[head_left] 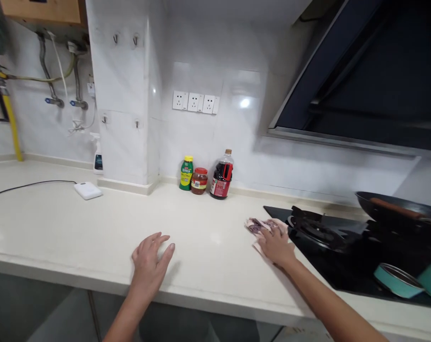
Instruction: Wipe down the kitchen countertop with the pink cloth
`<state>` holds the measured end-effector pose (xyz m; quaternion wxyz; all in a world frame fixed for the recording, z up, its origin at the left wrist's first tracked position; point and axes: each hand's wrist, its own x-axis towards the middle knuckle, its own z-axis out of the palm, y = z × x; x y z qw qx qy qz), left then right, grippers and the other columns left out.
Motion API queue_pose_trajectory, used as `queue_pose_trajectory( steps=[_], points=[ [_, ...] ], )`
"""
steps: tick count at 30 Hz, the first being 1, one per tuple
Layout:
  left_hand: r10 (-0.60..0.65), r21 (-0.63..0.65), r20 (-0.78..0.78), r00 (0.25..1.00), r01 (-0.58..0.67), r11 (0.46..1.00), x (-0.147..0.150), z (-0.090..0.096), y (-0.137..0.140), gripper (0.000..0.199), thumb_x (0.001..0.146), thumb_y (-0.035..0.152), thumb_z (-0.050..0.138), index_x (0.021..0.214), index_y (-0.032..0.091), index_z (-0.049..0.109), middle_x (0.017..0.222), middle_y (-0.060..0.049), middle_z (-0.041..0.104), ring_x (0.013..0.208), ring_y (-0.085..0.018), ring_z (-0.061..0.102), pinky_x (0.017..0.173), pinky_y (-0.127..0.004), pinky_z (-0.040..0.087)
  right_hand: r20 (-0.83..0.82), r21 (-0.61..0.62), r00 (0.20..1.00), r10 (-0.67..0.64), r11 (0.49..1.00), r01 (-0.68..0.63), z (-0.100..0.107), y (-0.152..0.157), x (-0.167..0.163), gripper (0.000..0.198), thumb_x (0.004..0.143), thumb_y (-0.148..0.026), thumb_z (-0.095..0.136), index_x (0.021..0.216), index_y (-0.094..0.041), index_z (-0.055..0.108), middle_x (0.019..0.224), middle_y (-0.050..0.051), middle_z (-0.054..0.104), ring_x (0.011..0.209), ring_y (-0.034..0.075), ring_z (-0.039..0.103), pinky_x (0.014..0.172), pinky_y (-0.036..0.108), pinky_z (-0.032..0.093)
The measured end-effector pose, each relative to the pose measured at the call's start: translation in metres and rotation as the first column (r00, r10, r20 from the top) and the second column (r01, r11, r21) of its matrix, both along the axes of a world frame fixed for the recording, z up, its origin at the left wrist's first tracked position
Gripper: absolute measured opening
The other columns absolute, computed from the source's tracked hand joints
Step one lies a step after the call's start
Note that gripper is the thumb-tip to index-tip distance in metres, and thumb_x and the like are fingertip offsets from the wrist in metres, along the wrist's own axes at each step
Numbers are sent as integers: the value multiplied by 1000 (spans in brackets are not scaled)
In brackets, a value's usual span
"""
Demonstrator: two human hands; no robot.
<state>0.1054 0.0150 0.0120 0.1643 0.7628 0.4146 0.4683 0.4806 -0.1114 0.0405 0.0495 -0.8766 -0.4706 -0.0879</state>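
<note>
My right hand (276,244) presses on a crumpled pinkish cloth with a dark pattern (254,225), at the left edge of the black gas stove (329,266). Its fingers lie over the cloth, which rests on the pale countertop (208,266) and reaches the stove's rim. Over the front part of the counter hovers my left hand (151,259), holding nothing, with thumb and fingers apart. Against the back wall stand a green bottle with a yellow cap (186,174), a red-lidded jar (199,181) and a large dark sauce bottle with a red label (221,175).
A wok (397,209) sits on the stove's far right, with a turquoise round container (398,280) in front. The range hood (361,80) hangs above. At left are a white device (88,190) with a black cable and a spray bottle (98,156) beside the wall pillar.
</note>
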Motion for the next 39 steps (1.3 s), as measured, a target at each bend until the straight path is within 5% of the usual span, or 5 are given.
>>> queue_pose_trajectory(
  steps=[6,11,14,27,39],
  points=[
    [-26,72,-40,999,29,997,5,-5,0,35,96,50,51,114,27,72,130,-10,70,128,-29,58,113,-56,33,-150,-2,945,289,956,-293,-4,-6,-115,48,98,-30,45,146,-33,50,165,7,25,141,36,30,107,59,39],
    [-48,-21,-31,998,47,999,2,-1,4,41,97,53,45,117,28,71,129,-7,71,128,-28,59,114,-55,34,-213,106,612,761,641,-760,10,10,-198,37,98,-28,50,134,-34,55,157,3,36,132,31,38,107,56,39],
    [-58,-93,25,998,60,994,-1,3,6,49,97,58,39,118,27,70,127,-6,72,126,-27,60,114,-53,37,-225,51,536,814,559,-827,15,36,-201,35,100,-32,50,135,-36,56,161,1,33,132,32,38,108,58,38],
    [-6,-67,-131,991,-3,998,-2,8,6,49,88,64,44,103,29,74,124,-7,74,127,-33,62,112,-60,36,-168,-106,946,278,949,-298,10,98,-4,54,108,-46,24,161,-33,31,172,2,4,153,35,16,116,68,25],
    [-14,-150,-170,985,-11,989,2,18,4,48,80,66,49,99,29,74,118,-6,77,113,-33,68,115,-59,32,-49,-42,995,-90,995,88,-2,12,94,50,110,-38,31,159,-30,35,168,8,18,147,35,28,117,57,30]
  ],
)
